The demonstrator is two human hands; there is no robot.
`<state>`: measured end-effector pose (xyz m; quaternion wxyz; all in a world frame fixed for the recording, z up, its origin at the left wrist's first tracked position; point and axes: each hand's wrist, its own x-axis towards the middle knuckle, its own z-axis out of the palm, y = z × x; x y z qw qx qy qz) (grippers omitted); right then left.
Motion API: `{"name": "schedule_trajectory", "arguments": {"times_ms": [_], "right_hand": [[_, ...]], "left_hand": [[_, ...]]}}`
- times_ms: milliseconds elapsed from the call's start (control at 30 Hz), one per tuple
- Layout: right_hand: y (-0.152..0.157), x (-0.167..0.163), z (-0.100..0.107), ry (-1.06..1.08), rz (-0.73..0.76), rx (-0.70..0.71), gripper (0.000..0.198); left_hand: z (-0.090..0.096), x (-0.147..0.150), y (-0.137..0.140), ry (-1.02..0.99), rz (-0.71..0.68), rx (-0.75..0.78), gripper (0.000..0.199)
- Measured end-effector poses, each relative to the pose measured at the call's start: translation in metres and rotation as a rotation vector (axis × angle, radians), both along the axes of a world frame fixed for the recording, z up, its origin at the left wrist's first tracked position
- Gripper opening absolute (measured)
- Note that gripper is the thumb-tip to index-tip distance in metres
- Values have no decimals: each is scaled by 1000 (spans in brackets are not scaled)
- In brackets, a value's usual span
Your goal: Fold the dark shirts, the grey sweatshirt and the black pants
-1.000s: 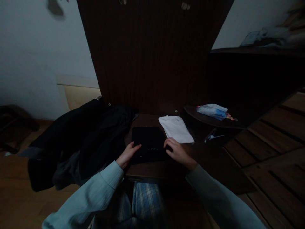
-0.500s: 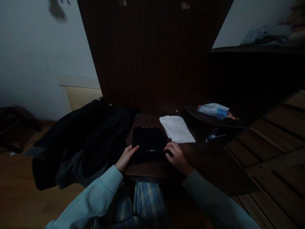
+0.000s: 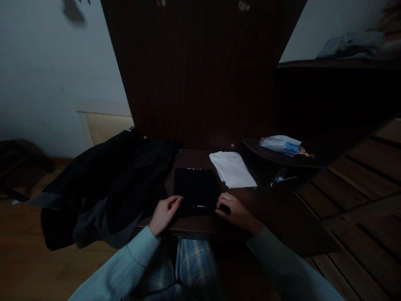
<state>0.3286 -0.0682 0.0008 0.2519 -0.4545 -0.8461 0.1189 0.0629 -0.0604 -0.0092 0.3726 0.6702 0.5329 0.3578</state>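
A folded black garment [image 3: 196, 188] with small white print near its far and near edges lies flat on the dark wooden surface in front of me. At its near left corner, my left hand [image 3: 165, 213] is closed, thumb and fingers pinching the edge. My right hand [image 3: 234, 211] has its fingers curled on the near right edge, closed on the fabric. To the right of the garment rests a folded white cloth [image 3: 235, 169], apart from both hands.
Dark clothes [image 3: 115, 184] are heaped at the left, hanging over the edge. A rounded shelf [image 3: 252, 146] at the right carries a blue-and-white plastic package [image 3: 281, 144]. A tall dark panel [image 3: 197, 75] rises behind the surface. Wooden slats [image 3: 360, 184] lie at far right.
The garment's near part has come down flat toward me, and its lower print sits closer to me. Both hands have moved slightly nearer to me with its edges.
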Motion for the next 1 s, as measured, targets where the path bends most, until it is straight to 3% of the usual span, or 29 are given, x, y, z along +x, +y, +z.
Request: {"name": "schedule_trajectory", "arguments": {"times_ms": [100,200,333,500,667,800,867,933,1000], "right_hand": [[8,10,3,80,-248,-41,32],[17,17,4,16,-474,-171,36],[19,13,0,-75,-479,-368,37],[17,0,-10,-102,-418,-319,30],[28,-1,-5,39,-363,-269,15],[55,1,26,77,-238,-172,18],[73,0,47,70,-136,-121,21],[93,-4,65,36,-70,-80,23],[114,-10,76,-15,-70,-55,25]], "left_hand": [[12,-6,-8,308,-39,130,40],[22,-8,-11,484,-158,312,29],[24,-5,-13,722,-326,362,32],[21,7,-17,854,-359,330,13],[24,28,-24,723,-509,257,13],[36,43,-28,452,-818,204,40],[44,45,-24,332,-904,197,45],[49,42,-12,246,-865,213,38],[50,34,5,205,-715,241,30]]}}
